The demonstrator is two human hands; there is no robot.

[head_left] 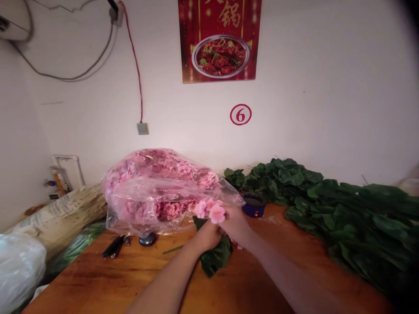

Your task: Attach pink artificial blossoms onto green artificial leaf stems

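My left hand (210, 234) is closed around an artificial stem; its green end (173, 250) sticks out to the left. Dark green leaves (216, 256) hang below that hand. Right beside it, my right hand (236, 223) is closed at a cluster of pink artificial flowers (214, 211), and its fingertips are mostly hidden. Both hands meet above the wooden table (131, 279). Behind them lies a clear plastic bag (144, 192) full of pink blossoms. A small dark blue pot (253, 205) with a lit red light stands just behind my right hand.
Piles of green artificial leaves (343, 213) cover the table's right side. A black object resembling keys (113, 246) and a round dark object (147, 239) lie at the left. Beyond the left edge are a woven sack (65, 209) and a white plastic bag (21, 261).
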